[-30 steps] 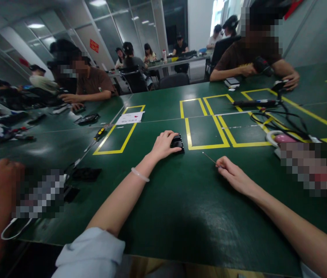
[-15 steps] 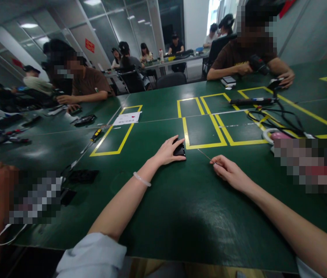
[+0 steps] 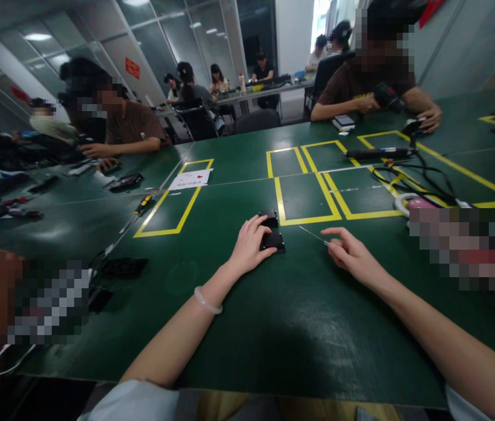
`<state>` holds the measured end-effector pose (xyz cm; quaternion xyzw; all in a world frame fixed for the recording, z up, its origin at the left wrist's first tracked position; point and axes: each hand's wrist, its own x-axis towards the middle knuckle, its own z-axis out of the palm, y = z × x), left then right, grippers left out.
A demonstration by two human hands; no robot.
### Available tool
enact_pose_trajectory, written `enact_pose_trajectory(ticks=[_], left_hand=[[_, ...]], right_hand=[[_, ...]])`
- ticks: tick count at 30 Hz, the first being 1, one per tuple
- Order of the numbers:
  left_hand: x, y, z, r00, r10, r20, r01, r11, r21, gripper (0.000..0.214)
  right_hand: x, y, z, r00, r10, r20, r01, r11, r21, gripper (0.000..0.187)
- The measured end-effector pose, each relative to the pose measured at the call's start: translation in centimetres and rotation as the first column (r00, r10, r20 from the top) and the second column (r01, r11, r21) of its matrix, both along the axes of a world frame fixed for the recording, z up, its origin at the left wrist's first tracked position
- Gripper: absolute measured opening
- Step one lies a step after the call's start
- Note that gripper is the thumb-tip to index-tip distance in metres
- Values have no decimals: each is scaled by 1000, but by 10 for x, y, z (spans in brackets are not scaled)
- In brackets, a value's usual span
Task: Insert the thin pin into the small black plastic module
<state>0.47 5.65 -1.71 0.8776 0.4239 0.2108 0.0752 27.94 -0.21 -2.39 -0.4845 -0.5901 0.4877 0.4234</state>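
Note:
My left hand [image 3: 250,245] rests on the green table with its fingers curled over a small black device [image 3: 272,240]; a second small black piece [image 3: 268,218] lies just beyond it. My right hand [image 3: 349,252] lies a little to the right and pinches a thin metal pin [image 3: 311,234] between thumb and fingers; the pin's tip points left and away, toward the black device.
Yellow tape rectangles [image 3: 304,199] mark the table ahead. A yellow-handled screwdriver [image 3: 142,206] and a white paper [image 3: 189,179] lie to the left; black cables [image 3: 409,175] and a pink-and-white object [image 3: 414,203] lie to the right. Other people sit across and at my left.
My left hand drew the black device back toward me, leaving a second black piece further out. My right hand with the pin shifted slightly left, closer to it.

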Motion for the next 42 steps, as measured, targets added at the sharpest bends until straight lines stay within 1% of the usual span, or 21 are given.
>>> enact_pose_trajectory(ticks=[3, 5, 7, 8, 9, 11, 13, 16, 19, 22, 30, 36, 38, 39, 40, 42], left_hand=[[16, -34, 7, 998, -56, -7, 55, 991, -119, 39], [24, -55, 10, 998, -62, -28, 55, 978, -200, 38], [28, -70, 13, 998, -60, -35, 51, 972, -231, 37], [29, -75, 14, 998, -60, -35, 50, 969, -243, 36], [28, -78, 15, 997, -63, -33, 53, 966, -254, 36], [26, -81, 15, 998, -62, -24, 54, 962, -266, 36], [23, -81, 15, 998, -62, -14, 56, 963, -264, 35], [20, -81, 12, 998, -60, 1, 58, 967, -250, 36], [20, -81, 9, 998, -62, 15, 63, 968, -244, 37], [20, -81, 7, 998, -64, 25, 68, 968, -240, 36], [20, -80, 8, 997, -70, 14, 72, 970, -234, 37], [20, -80, 7, 997, -73, 17, 75, 970, -231, 37], [20, -80, 7, 997, -71, 18, 73, 970, -232, 37], [20, -80, 7, 997, -69, 19, 72, 970, -233, 37], [20, -80, 7, 997, -68, 20, 71, 970, -234, 37], [20, -79, 6, 998, -66, 16, 68, 968, -241, 36]], right_hand=[[3, 1, 4, 998, -65, 26, 62, 995, 82, 23], [6, 0, 13, 985, -157, 73, 145, 979, 145, 24], [8, -4, 25, 962, -255, 92, 231, 949, 216, 25], [7, -7, 31, 951, -292, 102, 258, 931, 259, 26], [6, -11, 38, 946, -300, 124, 255, 924, 286, 27], [-1, -19, 50, 940, -275, 202, 199, 922, 333, 26], [-11, -26, 59, 923, -240, 300, 109, 913, 392, 22], [-26, -33, 66, 843, -227, 487, -40, 877, 478, 19], [-35, -35, 67, 761, -250, 598, -127, 848, 515, 20], [-37, -35, 66, 737, -264, 623, -143, 839, 525, 21], [-37, -36, 63, 729, -253, 636, -157, 843, 515, 22], [-38, -36, 62, 705, -280, 651, -179, 819, 546, 22], [-39, -37, 63, 673, -315, 669, -207, 788, 579, 23], [-39, -38, 64, 641, -351, 682, -227, 762, 606, 25], [-41, -39, 66, 596, -398, 697, -254, 730, 634, 27], [-45, -43, 71, 476, -518, 710, -334, 641, 691, 31]])
